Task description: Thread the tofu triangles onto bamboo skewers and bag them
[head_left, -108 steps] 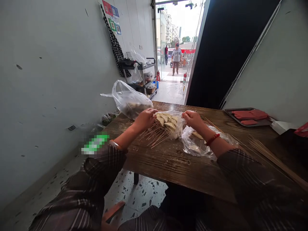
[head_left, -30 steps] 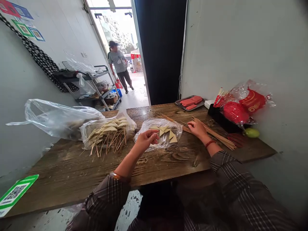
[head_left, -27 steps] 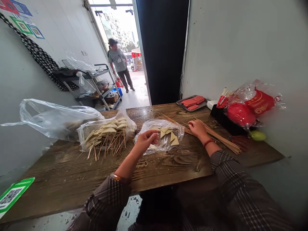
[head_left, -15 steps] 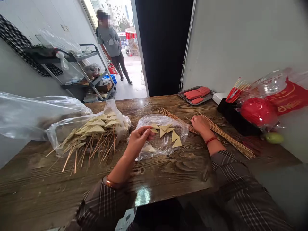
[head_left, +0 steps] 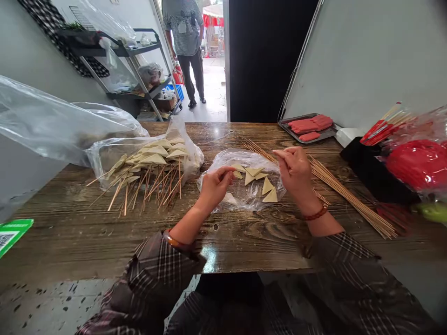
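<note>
Several pale yellow triangular pieces (head_left: 267,186) lie on a clear plastic bag (head_left: 240,204) in mid-table. At the bag's left part, my left hand (head_left: 217,187) pinches at the edge of a pale piece beside the others. My right hand (head_left: 296,172) is raised over the bag's right edge with its fingers closed; whatever is between the fingertips is too small to make out. Thin wooden sticks (head_left: 352,197) lie in bundles behind and to the right of that hand. On the left, skewered triangular pieces (head_left: 155,156) are heaped in an open plastic bag, sticks pointing towards me.
A tray (head_left: 331,134) with red-pink strips stands at the back right. Beside it are a white box (head_left: 345,136) and a black box (head_left: 377,172) with red-wrapped sticks and a red packet. A person (head_left: 186,37) stands in the doorway, near a shelf cart (head_left: 122,51).
My right hand has lifted off the sticks and come nearer the plastic bag's right edge. My left hand remains by the pale pieces. The view has tilted down and shifted left.
</note>
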`<move>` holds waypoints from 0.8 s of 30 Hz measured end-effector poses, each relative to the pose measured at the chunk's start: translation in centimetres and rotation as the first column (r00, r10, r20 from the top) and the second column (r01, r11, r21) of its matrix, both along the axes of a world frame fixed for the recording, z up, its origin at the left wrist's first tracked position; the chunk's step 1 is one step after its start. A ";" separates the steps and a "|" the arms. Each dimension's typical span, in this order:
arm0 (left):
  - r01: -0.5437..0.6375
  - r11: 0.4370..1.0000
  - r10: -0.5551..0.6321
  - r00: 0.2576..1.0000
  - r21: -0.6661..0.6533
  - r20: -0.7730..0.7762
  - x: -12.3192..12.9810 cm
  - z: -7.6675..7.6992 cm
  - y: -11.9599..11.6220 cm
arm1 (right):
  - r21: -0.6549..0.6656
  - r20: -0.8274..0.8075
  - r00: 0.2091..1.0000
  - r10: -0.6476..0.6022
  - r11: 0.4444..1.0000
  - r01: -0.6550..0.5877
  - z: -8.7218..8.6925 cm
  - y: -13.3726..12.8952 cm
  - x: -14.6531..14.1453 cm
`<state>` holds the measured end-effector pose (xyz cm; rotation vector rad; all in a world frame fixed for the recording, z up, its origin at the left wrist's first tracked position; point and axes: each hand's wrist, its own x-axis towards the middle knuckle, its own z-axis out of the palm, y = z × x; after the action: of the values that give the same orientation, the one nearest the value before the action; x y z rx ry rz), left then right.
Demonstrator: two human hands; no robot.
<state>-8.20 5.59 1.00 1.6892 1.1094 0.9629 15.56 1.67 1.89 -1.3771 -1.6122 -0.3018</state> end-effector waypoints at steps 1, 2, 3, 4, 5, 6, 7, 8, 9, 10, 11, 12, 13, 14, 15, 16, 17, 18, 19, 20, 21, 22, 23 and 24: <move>-0.006 0.999 0.009 0.998 0.044 -0.066 -0.1 -0.2 0.2 | -0.006 -0.027 0.999 0.046 0.999 -0.046 0.0 0.0 -1.2; -0.008 0.995 0.022 0.990 0.102 -0.137 -0.2 -0.3 0.4 | -0.014 -0.055 0.994 0.095 0.995 -0.096 0.1 -0.1 -2.4; -0.005 0.985 0.041 0.977 0.171 -0.210 -0.3 -0.4 0.6 | -0.023 -0.078 0.987 0.143 0.989 -0.145 0.1 -0.1 -3.5; 0.007 0.971 0.062 0.957 0.239 -0.283 -0.5 -0.5 0.9 | -0.035 -0.092 0.978 0.187 0.981 -0.191 0.1 -0.2 -4.3; 0.025 0.955 0.085 0.931 0.295 -0.354 -0.7 -0.6 1.1 | -0.049 -0.095 0.971 0.221 0.973 -0.227 0.1 -0.2 -4.9; 0.047 0.942 0.105 0.899 0.331 -0.426 -0.8 -0.7 1.4 | -0.065 -0.088 0.967 0.241 0.967 -0.247 0.0 -0.3 -5.3; 0.070 0.935 0.120 0.859 0.347 -0.498 -1.0 -0.8 1.6 | -0.085 -0.076 0.967 0.243 0.965 -0.249 -0.1 -0.3 -5.4; 0.092 0.932 0.134 0.813 0.352 -0.566 -1.1 -0.9 1.8 | -0.111 -0.059 0.972 0.229 0.966 -0.234 -0.3 -0.3 -5.2; 0.108 0.929 0.150 0.765 0.355 -0.626 -1.3 -0.9 2.0 | -0.149 -0.037 0.978 0.203 0.967 -0.207 -0.5 -0.2 -4.9; 0.120 0.924 0.171 0.719 0.363 -0.674 -1.4 -0.9 2.1 | -0.199 -0.010 0.984 0.176 0.964 -0.175 -0.8 -0.1 -4.4; 0.129 0.917 0.194 0.680 0.377 -0.707 -1.5 -1.0 2.2 | -0.259 0.023 0.988 0.154 0.955 -0.143 -1.1 0.0 -3.9; 0.138 0.909 0.216 0.651 0.393 -0.728 -1.6 -1.0 2.3 | -0.321 0.062 0.988 0.138 0.940 -0.111 -1.5 0.2 -3.5; 0.143 0.901 0.235 0.633 0.410 -0.737 -1.8 -1.0 2.4 | -0.377 0.102 0.986 0.129 0.922 -0.082 -1.8 0.4 -3.1; 0.139 0.893 0.254 0.628 0.428 -0.735 -1.9 -1.1 2.5 | -0.421 0.140 0.982 0.123 0.906 -0.054 -2.1 0.6 -2.8; 0.123 0.886 0.274 0.639 0.447 -0.719 -2.1 -1.1 2.6 | -0.449 0.171 0.978 0.116 0.893 -0.027 -2.3 0.8 -2.7; 0.095 0.878 0.294 0.666 0.468 -0.686 -2.3 -1.1 2.8 | -0.466 0.193 0.975 0.111 0.885 -0.008 -2.5 0.9 -2.6; 0.052 0.871 0.312 0.708 0.488 -0.633 -2.5 -1.2 3.0 | -0.475 0.204 0.973 0.108 0.880 0.002 -2.7 1.1 -2.5; 0.001 0.866 0.325 0.759 0.500 -0.564 -2.7 -1.3 3.2 | -0.478 0.204 0.973 0.110 0.878 0.000 -2.8 1.2 -2.5; -0.052 0.863 0.332 0.808 0.502 -0.487 -2.9 -1.4 3.3 | -0.478 0.194 0.974 0.116 0.879 -0.010 -2.9 1.3 -2.6; -0.094 0.862 0.332 0.847 0.498 -0.415 -2.9 -1.5 3.5 | -0.473 0.178 0.976 0.123 0.881 -0.025 -3.0 1.4 -2.6; -0.117 0.863 0.324 0.875 0.492 -0.360 -2.9 -1.6 3.6 | -0.465 0.160 0.978 0.130 0.884 -0.041 -3.0 1.4 -2.7; -0.118 0.865 0.307 0.893 0.488 -0.330 -2.8 -1.8 3.7 | -0.456 0.145 0.980 0.137 0.888 -0.057 -3.1 1.4 -2.7; -0.094 0.869 0.281 0.902 0.485 -0.328 -2.7 -1.9 3.7 | -0.446 0.134 0.980 0.145 0.892 -0.071 -3.1 1.4 -2.8; -0.053 0.874 0.248 0.903 0.482 -0.351 -2.4 -2.1 3.7 | -0.438 0.125 0.980 0.154 0.895 -0.084 -3.2 1.4 -2.9</move>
<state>-10.59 9.32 -1.12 2.2970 1.3766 1.0678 12.68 3.10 -1.28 -1.6038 -1.9693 0.0287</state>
